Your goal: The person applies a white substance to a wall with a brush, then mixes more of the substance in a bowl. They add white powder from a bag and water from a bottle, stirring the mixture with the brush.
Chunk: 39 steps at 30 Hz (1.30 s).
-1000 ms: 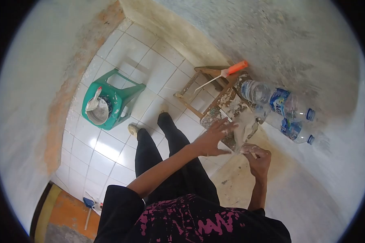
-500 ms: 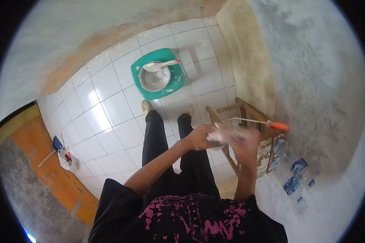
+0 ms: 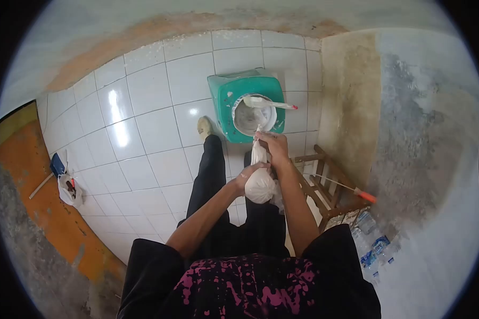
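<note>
A white plastic bag (image 3: 260, 186) hangs in both hands, its round, full end towards my body and its narrow end pointing at the bucket. My left hand (image 3: 247, 178) is closed around the bag just above the bulge. Further along, my right hand (image 3: 274, 147) grips the bag near its narrow tip, close to the bucket's rim. The round bucket (image 3: 237, 120), with whitish paste inside, stands on a green plastic stool (image 3: 223, 101) spattered with white. Across the bucket lies a paste-covered tool (image 3: 271, 103) with a red-tipped handle.
To the right, a wooden stool (image 3: 324, 194) leans by the wall, with an orange-handled tool (image 3: 364, 195) on it. Clear plastic bottles (image 3: 375, 250) lie beyond. At left, a white bag (image 3: 69, 190) with tools sits by an orange board (image 3: 32, 175). White tiles (image 3: 149, 111) cover the floor.
Both hands have moved from the right over to the bucket, bringing the bag with them. The view has shifted, so the green stool appears nearer and further right.
</note>
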Tool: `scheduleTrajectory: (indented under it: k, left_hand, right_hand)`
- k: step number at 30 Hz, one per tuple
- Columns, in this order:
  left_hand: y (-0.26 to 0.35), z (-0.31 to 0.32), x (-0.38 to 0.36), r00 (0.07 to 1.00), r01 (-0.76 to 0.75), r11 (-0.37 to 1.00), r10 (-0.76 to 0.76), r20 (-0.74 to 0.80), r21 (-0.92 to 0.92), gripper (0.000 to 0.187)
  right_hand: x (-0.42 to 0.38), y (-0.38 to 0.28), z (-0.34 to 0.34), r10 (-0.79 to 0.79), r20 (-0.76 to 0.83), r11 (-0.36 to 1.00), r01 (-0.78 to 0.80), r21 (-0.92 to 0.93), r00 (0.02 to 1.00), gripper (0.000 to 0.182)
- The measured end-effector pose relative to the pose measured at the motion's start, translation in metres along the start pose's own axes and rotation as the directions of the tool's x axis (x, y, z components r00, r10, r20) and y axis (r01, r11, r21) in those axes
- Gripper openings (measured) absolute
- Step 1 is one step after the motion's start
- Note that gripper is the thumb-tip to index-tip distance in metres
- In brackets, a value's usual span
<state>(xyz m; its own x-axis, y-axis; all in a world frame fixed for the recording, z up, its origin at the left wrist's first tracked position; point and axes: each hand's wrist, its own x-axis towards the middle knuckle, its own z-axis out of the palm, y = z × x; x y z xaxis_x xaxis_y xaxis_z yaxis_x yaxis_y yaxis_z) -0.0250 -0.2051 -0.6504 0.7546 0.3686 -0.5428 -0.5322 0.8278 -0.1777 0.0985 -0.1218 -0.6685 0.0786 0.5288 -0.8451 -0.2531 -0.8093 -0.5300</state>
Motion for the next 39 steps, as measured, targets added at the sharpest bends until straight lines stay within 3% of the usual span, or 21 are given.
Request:
scheduleTrajectory:
  k: [3, 5, 7, 11, 13, 15, 17, 21, 23, 27, 29, 30, 32, 33, 34, 35, 36, 38, 39]
  left_hand:
    - [0.027, -0.005, 0.007, 0.962, 0.124, 0.981, -0.082, -0.262, 0.147, 0.023]
    - [0.032, 0.009, 0.002, 0.95, 0.114, 0.976, -0.053, -0.307, 0.184, 0.024]
    - [0.041, 0.023, 0.002, 0.926, 0.084, 0.937, 0.051, -0.373, 0.338, 0.027]
    - [0.042, 0.013, 0.009, 0.925, 0.09, 0.961, 0.016, -0.379, 0.26, 0.028]
    - [0.038, 0.003, 0.021, 0.943, 0.044, 0.999, -0.037, -0.33, 0.013, 0.028]
    - [0.038, 0.0, 0.025, 0.945, 0.039, 0.999, -0.043, -0.326, -0.018, 0.027]
    - [0.033, -0.005, 0.028, 0.91, 0.046, 0.993, 0.002, -0.414, 0.106, 0.028]
    - [0.033, -0.01, 0.027, 0.894, 0.069, 0.961, 0.06, -0.443, 0.269, 0.029]
    - [0.041, 0.011, 0.016, 0.878, 0.076, 0.932, 0.106, -0.466, 0.355, 0.031]
    - [0.032, -0.001, 0.013, 0.9, -0.041, 0.907, 0.215, -0.379, 0.418, 0.031]
    - [0.025, -0.012, 0.014, 0.877, -0.109, 0.748, 0.383, -0.291, 0.655, 0.03]
    - [0.021, -0.017, 0.016, 0.878, -0.108, 0.75, 0.38, -0.292, 0.652, 0.03]
    - [0.022, -0.012, 0.017, 0.825, 0.125, 0.48, 0.436, -0.359, 0.868, 0.033]
    - [0.023, -0.01, 0.018, 0.824, 0.12, 0.482, 0.438, -0.358, 0.868, 0.033]
    - [0.025, -0.006, 0.017, 0.842, 0.216, 0.088, 0.487, -0.231, 0.972, 0.033]
    - [0.027, -0.002, 0.016, 0.871, 0.279, -0.32, 0.482, -0.098, 0.905, 0.033]
    - [0.027, 0.003, 0.017, 0.869, 0.278, -0.315, 0.485, -0.098, 0.907, 0.033]
    - [0.035, 0.024, 0.016, 0.731, 0.382, 0.27, 0.497, -0.468, 0.884, 0.033]
    - [0.034, 0.019, 0.019, 0.73, 0.379, 0.274, 0.499, -0.467, 0.884, 0.033]
  right_hand:
    - [0.025, 0.007, 0.008, 0.052, -0.002, 0.999, -0.052, 0.014, 0.999, 0.023]
    - [0.024, 0.003, 0.013, 0.08, 0.0, 0.997, -0.08, -0.008, 0.997, 0.023]
    - [0.032, -0.002, 0.02, 0.127, 0.023, 0.992, -0.127, -0.011, 0.992, 0.023]
    - [0.037, -0.002, 0.02, 0.176, 0.042, 0.983, -0.178, 0.041, 0.983, 0.024]
    - [0.035, -0.004, 0.019, 0.242, -0.002, 0.97, -0.242, 0.023, 0.97, 0.023]
    - [0.037, -0.004, 0.018, 0.234, 0.027, 0.971, -0.235, 0.041, 0.972, 0.025]
    - [0.037, -0.006, 0.017, 0.294, 0.052, 0.95, -0.298, 0.098, 0.954, 0.027]
    - [0.04, -0.005, 0.014, 0.298, 0.102, 0.944, -0.309, 0.113, 0.949, 0.029]
    - [0.044, 0.001, 0.014, 0.225, 0.08, 0.968, -0.232, 0.097, 0.971, 0.03]
    - [0.047, 0.003, 0.018, 0.18, 0.002, 0.981, -0.179, 0.073, 0.984, 0.029]
    - [0.049, 0.003, 0.017, 0.053, -0.034, 0.998, -0.054, -0.027, 0.998, 0.023]
    - [0.048, 0.005, 0.016, 0.055, -0.037, 0.998, -0.056, -0.029, 0.998, 0.023]
    - [0.048, 0.002, 0.021, -0.009, -0.075, 0.996, 0.003, -0.085, 0.997, 0.019]
    - [0.048, 0.0, 0.023, -0.011, -0.073, 0.996, 0.004, -0.089, 0.997, 0.019]
    - [0.048, 0.0, 0.023, 0.022, -0.085, 0.996, -0.029, -0.079, 0.996, 0.017]
    - [0.048, 0.0, 0.023, 0.055, -0.096, 0.996, -0.062, -0.069, 0.994, 0.016]
    - [0.047, 0.0, 0.023, 0.055, -0.095, 0.995, -0.062, -0.075, 0.994, 0.016]
    - [0.048, 0.001, 0.023, 0.029, -0.049, 0.999, -0.03, -0.015, 0.998, 0.016]
    - [0.049, 0.001, 0.023, 0.028, -0.048, 0.999, -0.029, -0.02, 0.998, 0.016]
